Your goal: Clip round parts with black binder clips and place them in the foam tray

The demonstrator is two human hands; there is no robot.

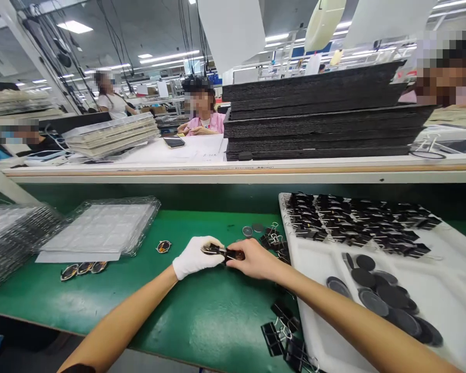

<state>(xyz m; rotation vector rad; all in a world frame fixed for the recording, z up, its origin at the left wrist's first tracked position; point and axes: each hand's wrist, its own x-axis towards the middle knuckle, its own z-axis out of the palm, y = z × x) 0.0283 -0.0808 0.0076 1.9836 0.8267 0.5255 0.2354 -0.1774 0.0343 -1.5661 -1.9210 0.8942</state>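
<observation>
Pinching a dark clip (233,254) from both sides, I hold it just above the middle of a green table (202,321). My left hand (196,256), in a white glove, closes its fingers on the clip's left end; my bare right hand (256,258) presses thumb and fingers onto its right end. Whether anything sits inside the clip I cannot tell. Left of my glove lies one round part (163,246) with an orange centre; farther left, three similar parts (85,268) lie in a row before clear plastic trays (101,225). On my right, beneath my forearm, a white tray (446,274) carries rows of black clips (357,217) and a scatter of dark discs (392,296). Loose binder clips (272,339) lie beside it. Beyond the shelf (178,175), a person in pink (209,123) faces me.
</observation>
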